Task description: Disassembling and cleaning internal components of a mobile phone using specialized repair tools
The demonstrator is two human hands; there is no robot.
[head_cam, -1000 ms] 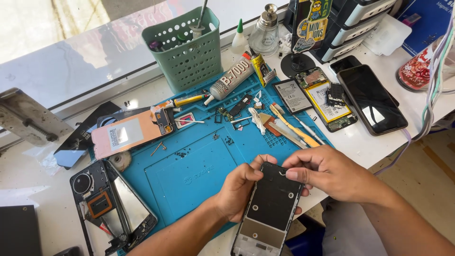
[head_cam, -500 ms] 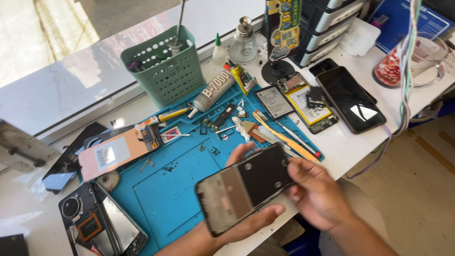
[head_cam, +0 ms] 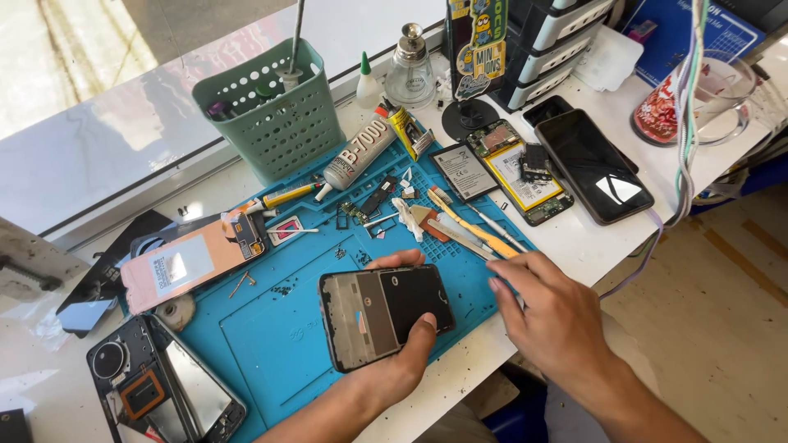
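We hold the phone frame [head_cam: 384, 316] sideways over the blue mat [head_cam: 271, 336], our left hand [head_cam: 402, 361] clamped on its lower edge. Our right hand [head_cam: 552, 316], fingers spread and empty, reaches toward the orange pry tool [head_cam: 480, 232]; picking it up needs a fine pinch.

Bright daylight pours in from the pale window ledge behind the green perforated plastic basket [head_cam: 275, 111], bleaching that ledge to glare, casting soft short shadows toward the near side, everything sharp, edges slightly bowed.
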